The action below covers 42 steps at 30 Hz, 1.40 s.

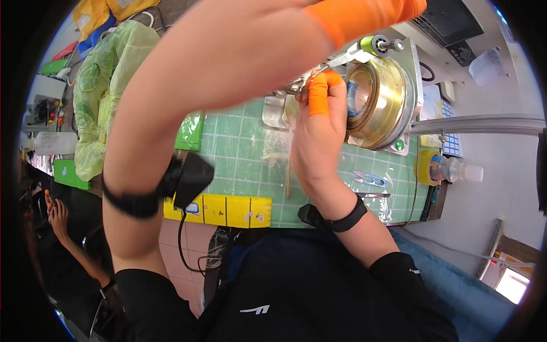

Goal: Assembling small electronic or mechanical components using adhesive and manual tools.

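Note:
My right hand [319, 139] wears an orange finger cot [318, 94] and pinches metal tweezers [337, 61]. Their tips reach toward a round brass fixture [382, 102] mounted on a grey metal plate, with a blue ring inside its opening. My left forearm crosses the view close to the camera, and my left hand [364, 17] shows only an orange-covered part at the top edge, above the fixture. Its fingers are cut off by the frame. A black strap with a black device [185, 179] sits on my left wrist.
A green gridded cutting mat [239, 165] covers the bench, with a yellow strip [228, 210] along its near edge. Blue-handled snips [370, 179] and a small bottle [456, 170] lie to the right. A green plastic bag [102, 97] is on the left, near another person's hand [55, 214].

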Available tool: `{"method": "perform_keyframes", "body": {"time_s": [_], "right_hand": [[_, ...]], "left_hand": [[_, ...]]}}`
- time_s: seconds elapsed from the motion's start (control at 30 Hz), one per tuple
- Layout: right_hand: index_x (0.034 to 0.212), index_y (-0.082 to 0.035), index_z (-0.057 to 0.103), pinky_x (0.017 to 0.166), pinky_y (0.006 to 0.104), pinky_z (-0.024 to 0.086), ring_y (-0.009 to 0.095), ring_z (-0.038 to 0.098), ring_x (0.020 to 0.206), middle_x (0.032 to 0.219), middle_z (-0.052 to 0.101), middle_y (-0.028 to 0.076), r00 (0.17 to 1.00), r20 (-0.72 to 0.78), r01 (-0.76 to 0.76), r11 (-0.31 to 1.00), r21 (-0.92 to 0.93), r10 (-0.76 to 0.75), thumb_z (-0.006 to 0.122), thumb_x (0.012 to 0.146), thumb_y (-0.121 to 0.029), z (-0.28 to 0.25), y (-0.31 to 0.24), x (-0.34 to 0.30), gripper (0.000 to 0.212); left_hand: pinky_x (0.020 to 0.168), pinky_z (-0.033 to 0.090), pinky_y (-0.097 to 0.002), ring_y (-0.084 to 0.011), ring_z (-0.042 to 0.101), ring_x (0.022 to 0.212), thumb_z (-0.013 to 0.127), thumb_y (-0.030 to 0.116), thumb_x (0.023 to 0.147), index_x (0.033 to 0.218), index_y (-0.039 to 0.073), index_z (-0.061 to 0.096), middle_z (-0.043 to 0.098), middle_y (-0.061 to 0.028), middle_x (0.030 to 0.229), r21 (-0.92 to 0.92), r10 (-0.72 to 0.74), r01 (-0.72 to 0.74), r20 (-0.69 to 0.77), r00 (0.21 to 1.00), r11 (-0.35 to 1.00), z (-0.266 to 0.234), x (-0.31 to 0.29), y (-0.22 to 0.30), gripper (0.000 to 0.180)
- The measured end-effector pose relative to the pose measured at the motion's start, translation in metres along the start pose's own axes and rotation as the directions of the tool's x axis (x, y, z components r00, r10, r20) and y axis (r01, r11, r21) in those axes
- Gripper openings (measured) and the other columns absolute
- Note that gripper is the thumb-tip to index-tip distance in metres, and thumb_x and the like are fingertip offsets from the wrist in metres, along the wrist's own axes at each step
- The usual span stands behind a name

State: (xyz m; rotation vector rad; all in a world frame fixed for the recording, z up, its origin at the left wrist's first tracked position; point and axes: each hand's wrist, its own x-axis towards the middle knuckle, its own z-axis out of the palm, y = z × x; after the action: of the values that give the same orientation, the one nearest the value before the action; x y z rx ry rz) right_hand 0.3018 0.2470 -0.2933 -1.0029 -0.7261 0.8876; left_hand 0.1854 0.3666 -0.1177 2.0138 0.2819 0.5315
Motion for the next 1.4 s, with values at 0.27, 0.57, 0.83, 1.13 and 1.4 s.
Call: {"method": "perform_keyframes", "body": {"time_s": [0.27,0.57,0.83,1.13,1.4], "right_hand": [[0.121,-0.008,0.053,0.085,0.0263,0.040,0.010,0.048,0.091,0.104,0.053,0.000,0.998,-0.026,-0.058,0.993,0.104,0.061,0.049,0.107,-0.015,-0.006,0.007,0.007,0.016],[0.126,-0.010,0.053,0.069,0.0215,0.037,0.004,0.043,0.078,0.096,0.052,-0.004,0.986,-0.029,-0.151,0.960,0.237,0.162,0.048,0.107,-0.019,0.006,0.005,0.020,0.021],[0.116,-0.010,0.051,0.069,0.0222,0.037,0.007,0.042,0.075,0.089,0.047,-0.003,0.979,0.002,-0.203,0.965,0.165,0.205,0.050,0.108,-0.025,-0.008,-0.006,-0.008,0.017],[0.117,-0.008,0.052,0.092,0.0247,0.037,0.009,0.048,0.101,0.109,0.053,0.001,0.985,0.134,-0.119,0.992,0.054,0.110,0.054,0.105,-0.013,-0.015,-0.011,-0.025,0.013],[0.112,-0.008,0.051,0.083,0.0245,0.038,0.009,0.046,0.090,0.101,0.053,0.000,0.993,0.029,-0.116,0.992,0.054,0.115,0.054,0.105,-0.014,-0.010,0.003,0.007,0.009]], "left_hand": [[0.109,0.037,-0.0315,-0.0203,0.051,0.126,0.048,0.024,0.107,0.134,-0.005,0.057,0.059,-0.0132,0.136,-0.262,-0.013,0.019,0.022,1.000,0.965,0.032,0.017,-0.065,0.040],[0.085,0.052,-0.0308,-0.0176,0.065,0.093,0.072,0.008,0.088,0.105,0.002,0.073,0.069,-0.0085,0.099,0.091,0.010,-0.028,0.191,0.982,0.995,0.022,0.000,-0.108,0.018],[0.071,0.053,-0.0356,-0.0291,0.065,0.080,0.073,0.003,0.080,0.089,0.001,0.067,0.066,-0.0105,0.094,0.628,0.284,-0.258,0.062,0.957,0.734,0.035,-0.046,-0.051,0.011],[0.059,0.051,-0.0326,-0.0261,0.065,0.069,0.075,0.010,0.082,0.092,0.005,0.069,0.068,-0.0058,0.091,0.239,0.076,-0.069,-0.020,0.997,0.969,0.115,-0.105,-0.062,0.012],[0.049,0.040,-0.0271,-0.0159,0.059,0.054,0.081,0.013,0.078,0.071,0.003,0.068,0.068,-0.0049,0.069,0.241,0.251,-0.219,-0.113,0.961,0.946,0.042,-0.073,-0.030,0.018]]}}
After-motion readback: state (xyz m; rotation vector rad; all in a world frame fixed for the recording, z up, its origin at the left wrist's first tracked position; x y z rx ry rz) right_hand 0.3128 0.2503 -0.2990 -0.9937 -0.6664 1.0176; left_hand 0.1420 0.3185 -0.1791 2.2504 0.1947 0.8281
